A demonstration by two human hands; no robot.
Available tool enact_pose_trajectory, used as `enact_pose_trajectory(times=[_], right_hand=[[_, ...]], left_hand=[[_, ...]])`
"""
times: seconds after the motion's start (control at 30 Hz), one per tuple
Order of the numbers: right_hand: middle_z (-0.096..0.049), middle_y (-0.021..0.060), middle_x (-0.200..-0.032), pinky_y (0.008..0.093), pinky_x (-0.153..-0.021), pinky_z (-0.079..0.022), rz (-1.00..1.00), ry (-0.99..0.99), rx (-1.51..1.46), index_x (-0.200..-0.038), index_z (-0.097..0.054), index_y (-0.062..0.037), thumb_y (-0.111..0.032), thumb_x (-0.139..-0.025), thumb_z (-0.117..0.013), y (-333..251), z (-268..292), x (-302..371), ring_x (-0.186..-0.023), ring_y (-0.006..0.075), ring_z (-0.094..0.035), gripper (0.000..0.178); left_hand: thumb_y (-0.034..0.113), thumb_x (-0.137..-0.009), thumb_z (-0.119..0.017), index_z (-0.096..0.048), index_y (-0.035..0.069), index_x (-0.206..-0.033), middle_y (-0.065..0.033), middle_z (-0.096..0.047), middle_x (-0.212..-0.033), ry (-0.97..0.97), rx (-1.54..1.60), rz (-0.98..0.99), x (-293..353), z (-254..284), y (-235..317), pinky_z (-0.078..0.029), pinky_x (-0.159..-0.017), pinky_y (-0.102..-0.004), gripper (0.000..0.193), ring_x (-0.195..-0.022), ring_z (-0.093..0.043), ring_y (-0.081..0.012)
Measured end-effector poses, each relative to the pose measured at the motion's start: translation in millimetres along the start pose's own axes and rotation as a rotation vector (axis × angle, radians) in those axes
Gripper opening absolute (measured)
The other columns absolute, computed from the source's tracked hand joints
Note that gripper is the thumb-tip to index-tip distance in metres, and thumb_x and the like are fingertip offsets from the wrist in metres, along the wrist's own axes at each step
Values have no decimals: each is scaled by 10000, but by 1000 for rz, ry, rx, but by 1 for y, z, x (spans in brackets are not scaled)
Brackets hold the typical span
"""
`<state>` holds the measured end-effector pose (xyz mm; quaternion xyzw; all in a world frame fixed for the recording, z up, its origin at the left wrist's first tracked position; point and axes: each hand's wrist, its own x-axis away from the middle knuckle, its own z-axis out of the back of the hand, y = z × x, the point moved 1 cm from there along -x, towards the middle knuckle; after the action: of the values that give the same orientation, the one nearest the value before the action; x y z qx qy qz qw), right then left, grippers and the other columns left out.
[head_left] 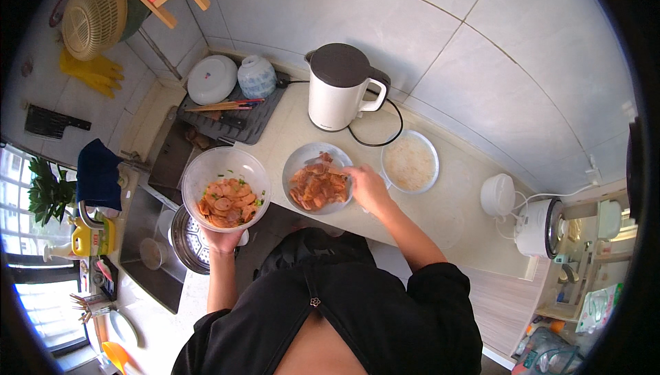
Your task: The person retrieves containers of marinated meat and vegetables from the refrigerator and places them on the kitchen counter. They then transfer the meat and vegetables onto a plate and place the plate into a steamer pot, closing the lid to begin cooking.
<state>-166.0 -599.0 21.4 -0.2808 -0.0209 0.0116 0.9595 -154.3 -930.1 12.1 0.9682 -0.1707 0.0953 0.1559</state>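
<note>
My left hand [223, 239] is closed under a clear plastic bowl [194, 184], holding it up over the counter's front edge near the sink. Inside lie reddish-orange sliced pieces [230, 204], sausage-like, with bits of chopped green. On the counter to the right is a round grey-white plate [294, 162] heaped with reddish-brown slices [320, 188]. My right hand [371, 189] reaches over that plate's right rim, its fingers bent together beside the slices. What they pinch, if anything, is hidden. Just right of this hand is a round dish [410, 162] with a pale, grainy layer.
A white kettle [337, 96] with a dark lid stands behind the plate, its cord looping right. At the left are a drying mat [265, 117] with bowls and chopsticks, a steel sink [155, 285] and a steamer pot [187, 241]. A white cooker [536, 227] sits far right.
</note>
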Motion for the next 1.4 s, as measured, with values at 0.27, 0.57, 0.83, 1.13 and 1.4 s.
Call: enact_pose_trajectory(times=[0.27,0.57,0.83,1.13,1.4], right_hand=[[-549,207,-852,416,-667,-448,-1,-48,-89,-1036,-602,-113,-45,-790,-482,19,-38,12,-779,372,-549,282],[-539,194,-767,417,-640,-436,-189,112,-42,-1026,-611,-113,-28,-773,-489,35,-20,13,-719,354,-547,293],[-552,195,-830,418,-667,-450,-139,-15,-70,-1035,-602,-115,-34,-745,-494,15,-36,20,-765,354,-559,319],[-548,100,-739,244,-606,-424,33,159,-648,-1023,-613,-77,-43,-809,-546,-28,47,25,-664,178,-525,226],[-514,113,-792,371,-568,-457,282,130,6,-1051,-565,-71,-16,-728,-551,-117,72,2,-669,285,-568,328]], left_hand=[[511,-835,-376,-352,88,-1297,-122,-354,-1338,25,-23,-3,-15,-15,-2,-236,-1021,-488,628,-1216,-336,-325],[492,-843,-371,-357,73,-1292,-133,-365,-1328,49,-26,5,-20,-16,-3,-249,-1018,-476,614,-1207,-350,-324],[504,-836,-382,-356,70,-1294,-143,-361,-1329,-11,-37,59,-28,-12,-5,-268,-1006,-489,632,-1202,-351,-343],[486,-858,-359,-356,62,-1294,-151,-372,-1320,-72,-20,183,-47,-11,-6,-303,-981,-498,609,-1179,-382,-340],[410,-868,-349,-409,23,-1239,-167,-449,-1244,-316,-9,323,-76,-49,-31,-343,-966,-448,539,-1126,-441,-318]])
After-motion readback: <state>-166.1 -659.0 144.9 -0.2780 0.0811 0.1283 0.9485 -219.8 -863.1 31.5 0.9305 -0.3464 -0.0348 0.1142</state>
